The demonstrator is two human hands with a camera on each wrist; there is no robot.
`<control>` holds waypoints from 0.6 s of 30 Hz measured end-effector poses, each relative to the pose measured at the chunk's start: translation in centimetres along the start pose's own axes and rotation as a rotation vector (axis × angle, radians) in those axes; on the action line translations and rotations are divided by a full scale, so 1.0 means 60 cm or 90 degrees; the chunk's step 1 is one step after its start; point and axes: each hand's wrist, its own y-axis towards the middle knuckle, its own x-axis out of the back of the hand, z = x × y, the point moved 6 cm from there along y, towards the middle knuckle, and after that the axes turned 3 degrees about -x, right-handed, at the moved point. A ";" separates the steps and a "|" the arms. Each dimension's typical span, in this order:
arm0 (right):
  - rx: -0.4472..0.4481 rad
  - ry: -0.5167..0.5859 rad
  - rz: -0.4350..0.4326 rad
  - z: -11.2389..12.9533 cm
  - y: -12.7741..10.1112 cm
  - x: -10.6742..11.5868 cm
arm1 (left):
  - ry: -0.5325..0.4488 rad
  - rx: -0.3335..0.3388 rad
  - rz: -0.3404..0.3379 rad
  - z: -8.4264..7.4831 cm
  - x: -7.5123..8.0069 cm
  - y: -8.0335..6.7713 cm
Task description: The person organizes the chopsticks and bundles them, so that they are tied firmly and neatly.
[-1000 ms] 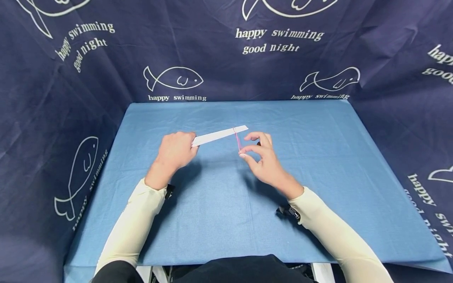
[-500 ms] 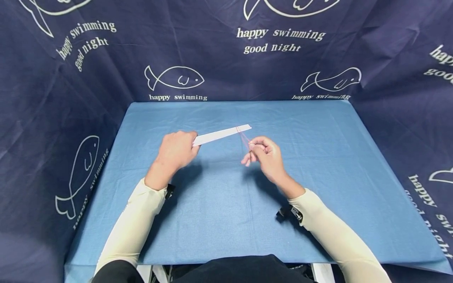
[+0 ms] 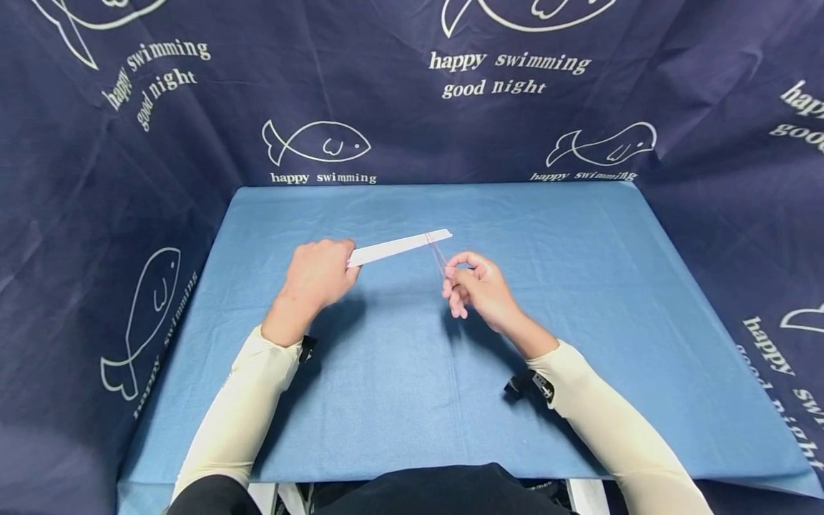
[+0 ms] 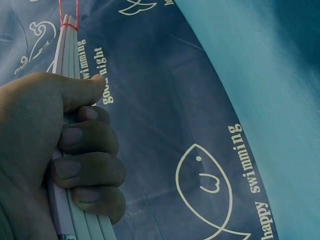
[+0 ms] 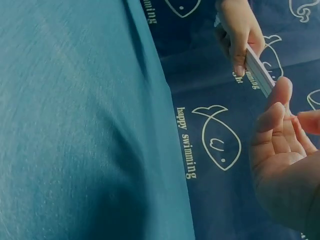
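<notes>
Head view, largest first: navy backdrop cloth (image 3: 129, 143) printed with white fish and lettering, wrapped around three sides. Blue tablecloth (image 3: 399, 372) spread flat below it. My cream sleeves (image 3: 238, 415) come in from the near edge.

My left hand (image 3: 317, 275) is fisted around one end of a bundle of white strips (image 3: 399, 247), held above the cloth. Left wrist view confirms it: four fingers (image 4: 92, 170) curled over the stack, thumb pressed across the top, several thin strips side by side in the grip. Long axis of the bundle runs from my left fist out toward the right and slightly away from me, free end up near table centre.

My right hand (image 3: 479, 286) sits just beside that free end, a little nearer to me and to the right of it. Fingertips are drawn together, pinching a red rubber band (image 3: 440, 256), with the lower fingers hanging loosely. Right wrist view shows the palm (image 5: 282, 155) half open with fingers bent; the pinch itself is out of its frame.

The band loops around the bundle close to the free tip and stretches from there down to my right fingertips. So the band end lies toward my right hand, the gripped end toward my left; the right hand is the nearer one to the wrap point.
</notes>
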 end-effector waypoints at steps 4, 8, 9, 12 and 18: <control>0.064 -0.037 0.033 0.008 -0.006 -0.003 | 0.001 0.010 -0.001 0.005 0.000 -0.002; 0.116 -0.161 0.014 0.013 -0.012 -0.006 | -0.001 0.016 -0.007 0.007 0.002 -0.003; 0.127 -0.192 0.005 0.014 -0.014 -0.006 | -0.002 0.016 -0.008 0.007 0.002 -0.003; 0.154 -0.250 -0.021 0.018 -0.020 -0.008 | -0.005 0.013 -0.007 0.007 0.002 -0.004; 0.136 -0.183 -0.086 0.019 -0.016 -0.002 | -0.006 0.010 -0.007 0.005 0.006 -0.004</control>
